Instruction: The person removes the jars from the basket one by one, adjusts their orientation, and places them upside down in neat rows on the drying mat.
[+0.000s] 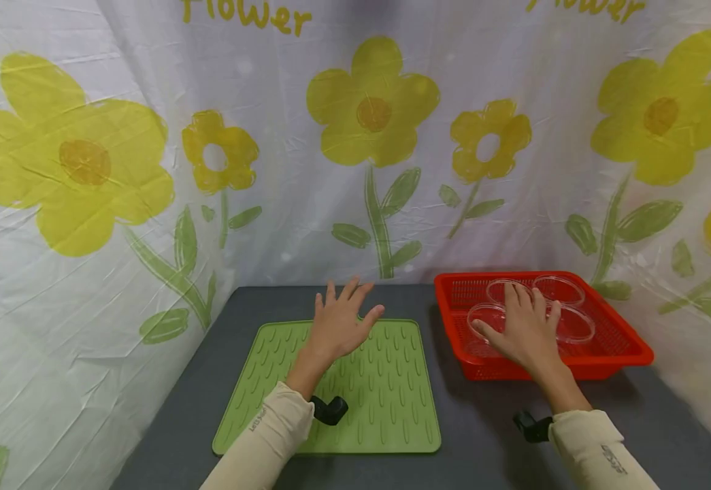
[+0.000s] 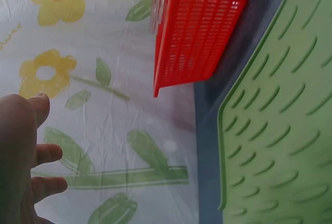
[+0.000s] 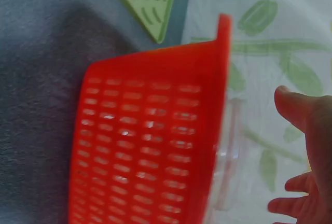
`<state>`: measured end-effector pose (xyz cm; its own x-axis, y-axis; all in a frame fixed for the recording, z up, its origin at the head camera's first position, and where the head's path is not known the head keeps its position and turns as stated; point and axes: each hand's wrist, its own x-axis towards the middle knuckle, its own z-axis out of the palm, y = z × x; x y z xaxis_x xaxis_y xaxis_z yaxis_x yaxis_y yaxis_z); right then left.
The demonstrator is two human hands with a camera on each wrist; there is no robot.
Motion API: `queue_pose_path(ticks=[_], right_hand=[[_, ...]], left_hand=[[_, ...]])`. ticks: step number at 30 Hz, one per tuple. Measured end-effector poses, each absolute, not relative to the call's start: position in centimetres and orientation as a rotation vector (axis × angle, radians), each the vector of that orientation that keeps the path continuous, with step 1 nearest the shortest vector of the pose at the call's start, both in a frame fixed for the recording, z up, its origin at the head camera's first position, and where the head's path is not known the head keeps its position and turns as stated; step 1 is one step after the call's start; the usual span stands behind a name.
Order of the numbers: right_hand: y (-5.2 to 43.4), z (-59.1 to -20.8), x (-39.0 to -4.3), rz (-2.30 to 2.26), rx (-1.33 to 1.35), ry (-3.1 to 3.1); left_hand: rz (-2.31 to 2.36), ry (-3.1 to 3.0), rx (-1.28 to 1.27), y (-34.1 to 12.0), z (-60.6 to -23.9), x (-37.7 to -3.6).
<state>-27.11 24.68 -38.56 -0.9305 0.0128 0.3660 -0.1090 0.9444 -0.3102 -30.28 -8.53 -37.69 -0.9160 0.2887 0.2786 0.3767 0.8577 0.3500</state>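
The right hand (image 1: 523, 330) hangs over the red perforated basket (image 1: 618, 361), fingers straight and slightly spread, palm down over the clear petri dishes (image 1: 560, 288) inside; whether the fingertips already touch a dish cannot be told from the head view, and the right wrist view shows only the thumb and a couple of fingers held loosely open beside the basket's rim, closed on nothing. The likeliest trouble, as I judge it, is a poor grip: the dishes are thin, smooth and see-through, and they lie close together, so fingers coming down flat could press one dish against its neighbour or catch two rims at once, or lift a lid away from its base if these are lidded. A sideways push could also slide the light basket across the dark grey tabletop (image 1: 490, 415), since nothing holds it down. The basket holds four shallow round dishes that I can count, two toward its far wall and two nearer the person, one of the near pair partly hidden under the hand; all look empty. The left hand (image 1: 338, 323) is spread wide, fingers straight, over the far edge of the green ribbed silicone mat (image 1: 386, 401), which lies just left of the basket with a strip of table between them; it holds nothing. Behind the basket hangs a white flower-printed cloth (image 1: 147, 170).
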Motion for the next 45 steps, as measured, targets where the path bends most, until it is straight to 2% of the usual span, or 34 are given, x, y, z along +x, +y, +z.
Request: queue_pose_path(ticks=[8,26,38,45], right_hand=[[25.4,-40.2,-27.4,0.412,-0.011,-2.791],[25.8,-42.1,-28.5,0.466,-0.061,-2.797],[25.4,-39.6,-27.4,0.865,0.002,-2.588],[25.0,-37.9,-26.7,0.922,0.063,-2.473]], left_hand=[[-0.706,-2.761,-0.628,-6.9,-38.5,-29.9],[-0.802,-2.755,-0.702,-5.3,-39.9,-29.2],[-0.912,-2.695,-0.776,-4.1,-39.6,-29.1],[-0.975,-2.629,-0.785,-3.6,-39.0,-28.8]])
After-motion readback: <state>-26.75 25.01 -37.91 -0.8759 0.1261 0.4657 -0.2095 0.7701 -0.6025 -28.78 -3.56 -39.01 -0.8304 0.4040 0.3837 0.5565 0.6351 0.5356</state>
